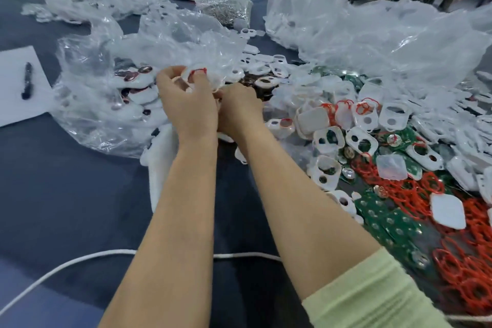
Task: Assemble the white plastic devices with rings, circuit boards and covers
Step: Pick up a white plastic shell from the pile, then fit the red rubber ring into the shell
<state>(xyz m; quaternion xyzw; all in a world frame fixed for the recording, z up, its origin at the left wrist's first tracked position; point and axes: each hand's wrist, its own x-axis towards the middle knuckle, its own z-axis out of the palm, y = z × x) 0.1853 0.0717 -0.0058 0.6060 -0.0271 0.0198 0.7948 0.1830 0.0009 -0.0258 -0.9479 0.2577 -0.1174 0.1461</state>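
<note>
Pale green sleeve (372,298) on the right arm sat nearest the lens. A white cord (66,263) ran across the bench (66,194) beneath both forearms. Risk 1: a forearm drawn back could catch the cord and jog the work.

Far left of the hands: pen (27,80) on a paper sheet (16,104), well apart from the work.

Just left of the hands: open clear bag (87,120) of assembled-looking units. Risk 2: the work was held just beside that bag's mouth, so a slip could drop an unfinished piece in with the done ones.

Left hand (186,106) was raised off the bench, fingers curled around a white device (186,76) with a red ring (198,70) at its top edge. Ring looked only partly seated (a judgement; the area was blurred). Risk 3: under a loose pinch the ring could spring off.

Right hand (239,109) was touching the left, fingertips hidden behind it. Could not tell whether it held anything.

Right of the hands: white housings (362,141), green circuit boards (386,221), clear covers (391,168) and red rings (474,290), all heaped and overlapping. Risk 4: tangled rings could lift out in clumps and scatter neighbouring parts.
</note>
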